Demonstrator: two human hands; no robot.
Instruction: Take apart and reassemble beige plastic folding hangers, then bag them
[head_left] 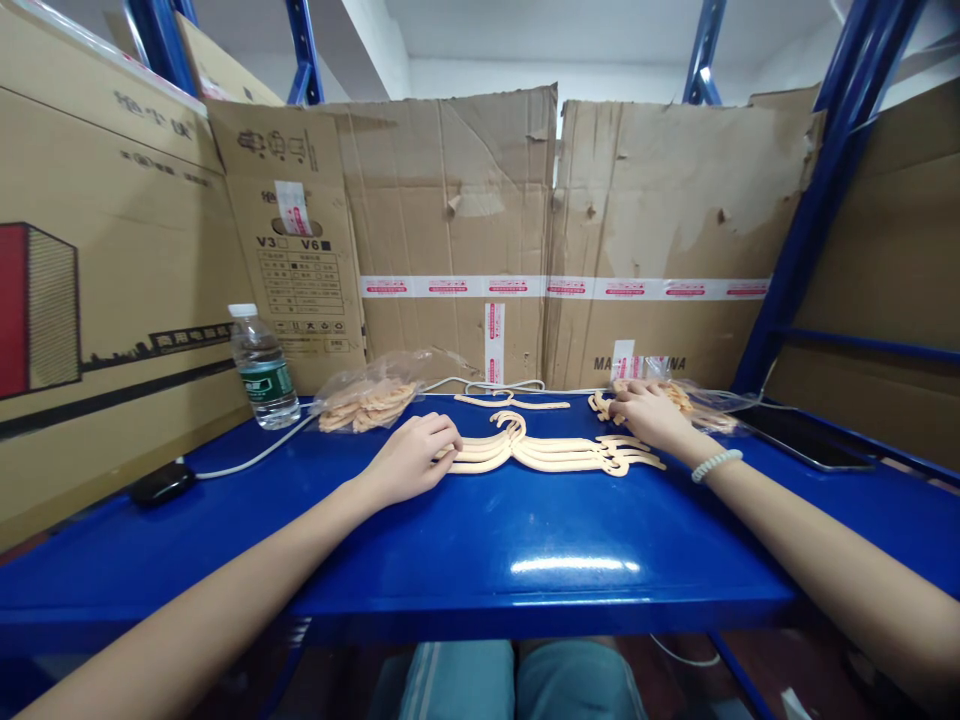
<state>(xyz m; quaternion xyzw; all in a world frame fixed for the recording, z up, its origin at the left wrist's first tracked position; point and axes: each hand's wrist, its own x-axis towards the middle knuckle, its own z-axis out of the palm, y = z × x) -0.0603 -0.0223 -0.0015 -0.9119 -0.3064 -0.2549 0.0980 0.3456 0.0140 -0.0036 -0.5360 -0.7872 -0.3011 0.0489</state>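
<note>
Several small beige hangers (555, 455) lie nested in a row on the blue shelf, their hooks pointing away from me. My left hand (409, 460) has its fingers curled round their left ends. Beyond them, a single hanger (512, 402) lies by itself. My right hand (651, 415) reaches over the hangers' right side, fingers bent down onto a pile of beige pieces (600, 406) beside a clear plastic bag (705, 408). Its fingertips are partly hidden, so what they pinch is unclear. Small curved beige pieces (616, 460) sit at the right ends of the nested hangers.
Another clear bag of beige pieces (367, 405) lies at the back left, near a water bottle (266, 375). A black device (161, 483) with a white cable sits at left, a dark phone or tablet (806, 437) at right. Cardboard (450, 210) walls the back.
</note>
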